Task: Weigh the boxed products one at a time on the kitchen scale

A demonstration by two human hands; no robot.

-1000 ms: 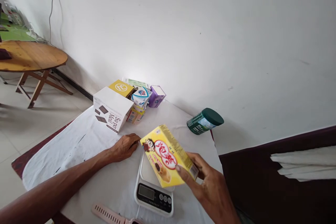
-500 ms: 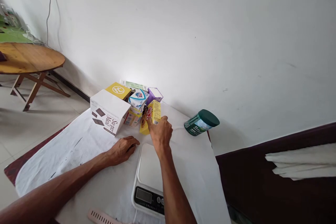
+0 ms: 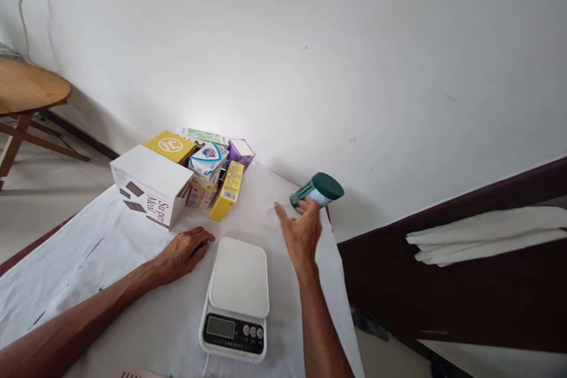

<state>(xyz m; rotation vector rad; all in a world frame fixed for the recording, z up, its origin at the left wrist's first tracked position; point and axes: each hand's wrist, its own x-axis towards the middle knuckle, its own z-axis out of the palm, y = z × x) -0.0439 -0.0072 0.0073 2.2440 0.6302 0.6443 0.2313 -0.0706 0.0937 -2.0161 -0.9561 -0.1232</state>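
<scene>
My right hand point(image 3: 302, 230) is open beside a dark green lidded canister point(image 3: 319, 189), thumb spread away from the fingers. Its fingertips overlap the canister's near side; whether they touch it I cannot tell. Resting on the white cloth, my left hand point(image 3: 182, 254) holds nothing, its fingers loosely extended and slightly bent. Between the hands lies a white kitchen scale point(image 3: 239, 277) with a bare platform and a dark display. A yellow box point(image 3: 227, 192) stands beyond the scale, at the right edge of a group of boxes.
The group includes a large white Super Meal box point(image 3: 148, 183), a mustard box point(image 3: 170, 146), a white-and-blue box point(image 3: 207, 158) and a purple box point(image 3: 240, 152). A wall point(image 3: 354, 71) rises behind the table. A round wooden table point(image 3: 31, 87) is at far left, white fabric point(image 3: 482, 235) at right.
My right hand has let go of the yellow box and moved right to the green canister. The yellow box now stands against the other boxes. My left hand stays on the cloth; the view has shifted right.
</scene>
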